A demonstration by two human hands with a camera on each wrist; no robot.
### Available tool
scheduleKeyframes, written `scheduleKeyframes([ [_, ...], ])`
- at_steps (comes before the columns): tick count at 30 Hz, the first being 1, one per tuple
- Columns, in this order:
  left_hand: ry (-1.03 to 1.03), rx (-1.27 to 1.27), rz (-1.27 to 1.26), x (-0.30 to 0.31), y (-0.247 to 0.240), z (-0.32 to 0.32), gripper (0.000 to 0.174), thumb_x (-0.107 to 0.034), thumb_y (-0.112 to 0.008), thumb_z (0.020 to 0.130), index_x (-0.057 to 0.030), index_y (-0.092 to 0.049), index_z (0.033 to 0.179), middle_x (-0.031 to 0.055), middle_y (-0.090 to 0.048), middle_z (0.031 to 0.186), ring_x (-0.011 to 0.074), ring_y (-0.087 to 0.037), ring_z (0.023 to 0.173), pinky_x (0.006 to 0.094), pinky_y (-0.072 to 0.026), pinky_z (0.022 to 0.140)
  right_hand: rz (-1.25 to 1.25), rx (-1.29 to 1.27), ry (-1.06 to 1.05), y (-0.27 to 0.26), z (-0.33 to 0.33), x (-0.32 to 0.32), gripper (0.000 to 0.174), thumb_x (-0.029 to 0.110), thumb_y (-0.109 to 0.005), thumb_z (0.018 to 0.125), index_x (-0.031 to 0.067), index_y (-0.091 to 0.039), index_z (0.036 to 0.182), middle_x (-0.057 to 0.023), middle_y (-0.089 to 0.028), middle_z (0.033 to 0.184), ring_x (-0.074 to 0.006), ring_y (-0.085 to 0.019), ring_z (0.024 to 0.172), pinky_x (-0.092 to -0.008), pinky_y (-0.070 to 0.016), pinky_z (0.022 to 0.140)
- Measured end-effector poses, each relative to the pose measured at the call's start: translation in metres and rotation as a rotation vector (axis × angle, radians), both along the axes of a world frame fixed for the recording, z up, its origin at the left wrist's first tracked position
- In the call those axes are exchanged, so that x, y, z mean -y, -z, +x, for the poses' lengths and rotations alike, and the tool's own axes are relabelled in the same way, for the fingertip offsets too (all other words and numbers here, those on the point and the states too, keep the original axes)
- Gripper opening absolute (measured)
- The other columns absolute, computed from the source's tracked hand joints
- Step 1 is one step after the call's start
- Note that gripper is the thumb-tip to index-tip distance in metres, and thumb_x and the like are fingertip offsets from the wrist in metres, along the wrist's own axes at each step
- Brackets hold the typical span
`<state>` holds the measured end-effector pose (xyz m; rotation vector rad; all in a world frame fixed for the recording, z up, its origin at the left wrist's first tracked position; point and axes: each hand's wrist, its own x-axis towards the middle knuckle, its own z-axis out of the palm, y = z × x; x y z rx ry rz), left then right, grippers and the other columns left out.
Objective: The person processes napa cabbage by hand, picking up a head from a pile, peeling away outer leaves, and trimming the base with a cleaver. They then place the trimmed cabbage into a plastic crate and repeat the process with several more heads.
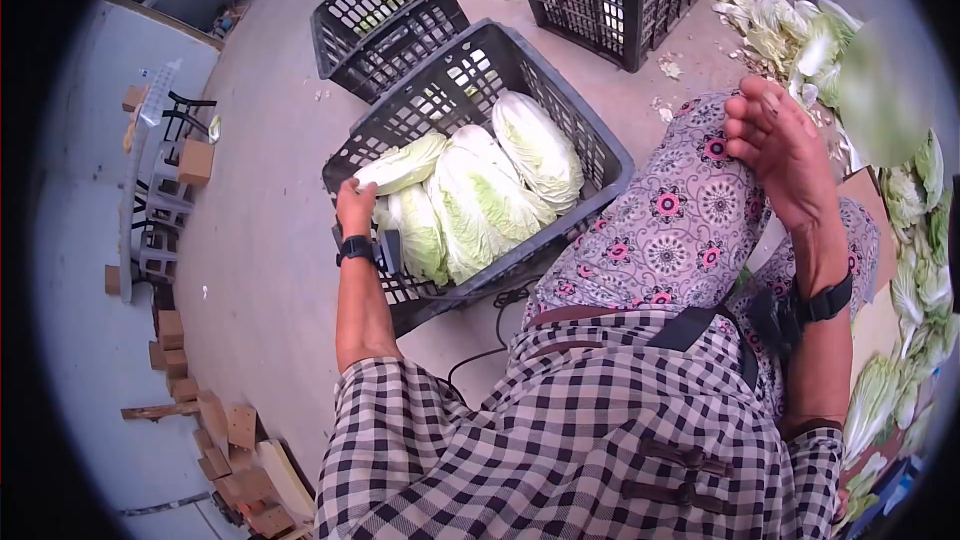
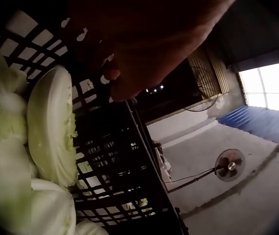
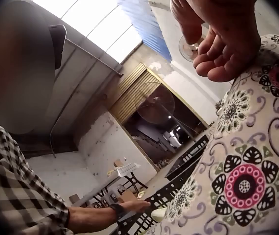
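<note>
Several napa cabbages [image 1: 485,202] lie side by side in a black plastic crate [image 1: 400,115] in front of the person. My left hand [image 1: 355,208] is at the crate's left rim, by the end of a smaller cabbage [image 1: 402,164] that lies across the others. In the left wrist view, a gap shows between that hand's fingertips [image 2: 112,74] and the nearest cabbage [image 2: 52,127]. Palm turned up, my right hand [image 1: 790,155] is over the patterned trouser knee, its fingers [image 3: 213,66] loosely curled and holding nothing.
Behind the full crate stand two more black crates, one at the left [image 1: 385,25] and one at the right [image 1: 615,0]. Loose cabbage leaves [image 1: 790,35] are heaped along the right side. A black cable [image 1: 470,360] runs beside the near crate; cardboard boxes [image 1: 240,425] line the left wall.
</note>
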<state>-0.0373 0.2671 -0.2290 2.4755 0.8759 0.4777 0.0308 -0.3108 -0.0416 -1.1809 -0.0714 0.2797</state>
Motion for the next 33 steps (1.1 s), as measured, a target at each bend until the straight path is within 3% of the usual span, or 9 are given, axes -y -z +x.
scheduleKeyframes([
  [2, -0.030, -0.171, 0.149, 0.009, 0.000, -0.005, 0.049, -0.025, -0.063, 0.078, 0.0088, -0.052, 0.112, 0.0173, -0.060, 0.104, 0.0261, -0.060, 0.090, 0.0334, -0.0456, 0.081, 0.045, -0.020, 0.009, -0.002, 0.001, 0.004, 0.030, 0.020, -0.051, 0.089, 0.0004, -0.050, 0.112, -0.0100, -0.061, 0.095, -0.0153, -0.060, 0.080, -0.0260, -0.0520, 0.070],
  [6, -0.220, 0.316, -1.002, -0.001, 0.040, 0.003, 0.049, -0.033, -0.064, 0.078, -0.0014, -0.052, 0.113, 0.0141, -0.058, 0.102, 0.0256, -0.058, 0.083, 0.0360, -0.0480, 0.066, 0.037, -0.045, 0.019, 0.000, -0.002, 0.013, 0.029, 0.020, -0.051, 0.089, 0.0002, -0.050, 0.112, -0.0105, -0.060, 0.095, -0.0153, -0.060, 0.080, -0.0258, -0.0526, 0.069],
  [9, -0.207, 0.545, -1.144, 0.015, 0.034, 0.013, 0.042, -0.038, -0.056, 0.085, -0.0052, -0.052, 0.111, 0.0097, -0.057, 0.102, 0.0208, -0.053, 0.073, 0.0324, -0.0468, 0.059, 0.040, -0.038, 0.002, -0.001, -0.001, 0.013, 0.029, 0.019, -0.051, 0.089, 0.0002, -0.050, 0.111, -0.0108, -0.060, 0.095, -0.0152, -0.060, 0.079, -0.0255, -0.0529, 0.068],
  [12, -0.334, 0.524, -1.208, 0.024, 0.019, 0.026, 0.042, -0.042, -0.053, 0.087, -0.0055, -0.053, 0.108, 0.0064, -0.056, 0.090, 0.0186, -0.052, 0.068, 0.0312, -0.0472, 0.057, 0.040, -0.044, 0.001, -0.003, 0.002, 0.013, 0.030, 0.020, -0.051, 0.089, 0.0001, -0.050, 0.112, -0.0110, -0.060, 0.095, -0.0150, -0.060, 0.079, -0.0254, -0.0531, 0.068],
  [16, -0.362, 0.436, -1.063, 0.033, 0.019, 0.033, 0.052, -0.046, -0.053, 0.085, -0.0039, -0.051, 0.115, 0.0091, -0.058, 0.100, 0.0218, -0.057, 0.080, 0.0332, -0.0501, 0.066, 0.031, -0.044, 0.007, -0.002, 0.005, 0.014, 0.030, 0.020, -0.050, 0.089, 0.0000, -0.049, 0.112, -0.0111, -0.060, 0.095, -0.0144, -0.060, 0.077, -0.0246, -0.0533, 0.067],
  [21, -0.237, 0.494, -1.262, 0.029, 0.016, 0.037, 0.061, -0.053, -0.048, 0.085, -0.0033, -0.048, 0.121, 0.0116, -0.057, 0.111, 0.0244, -0.058, 0.095, 0.0316, -0.0500, 0.076, 0.037, -0.048, 0.020, 0.002, 0.003, 0.020, 0.030, 0.019, -0.050, 0.089, -0.0003, -0.049, 0.112, -0.0110, -0.059, 0.095, -0.0132, -0.060, 0.076, -0.0233, -0.0534, 0.065],
  [24, -0.328, 0.542, -1.103, 0.026, 0.028, 0.039, 0.064, -0.056, -0.048, 0.084, -0.0018, -0.049, 0.119, 0.0121, -0.059, 0.106, 0.0236, -0.060, 0.088, 0.0316, -0.0510, 0.071, 0.054, -0.037, 0.009, 0.005, 0.003, 0.022, 0.030, 0.019, -0.050, 0.090, -0.0005, -0.049, 0.112, -0.0109, -0.059, 0.095, -0.0128, -0.060, 0.075, -0.0229, -0.0534, 0.065],
  [28, -0.360, 0.396, -1.050, 0.024, 0.030, 0.032, 0.068, -0.057, -0.053, 0.081, 0.0006, -0.050, 0.116, 0.0130, -0.060, 0.094, 0.0231, -0.060, 0.071, 0.0310, -0.0513, 0.059, 0.045, -0.024, 0.015, 0.006, 0.000, 0.026, 0.030, 0.019, -0.050, 0.090, -0.0007, -0.049, 0.113, -0.0108, -0.059, 0.095, -0.0123, -0.060, 0.074, -0.0227, -0.0534, 0.065],
  [33, -0.376, 0.592, -1.209, 0.070, 0.004, 0.037, 0.063, -0.046, -0.064, 0.076, -0.0020, -0.046, 0.118, 0.0098, -0.057, 0.105, 0.0200, -0.057, 0.086, 0.0351, -0.0468, 0.072, 0.033, -0.033, 0.016, 0.009, -0.007, 0.040, 0.030, 0.019, -0.050, 0.090, -0.0001, -0.049, 0.113, -0.0102, -0.060, 0.094, -0.0120, -0.061, 0.074, -0.0224, -0.0532, 0.064],
])
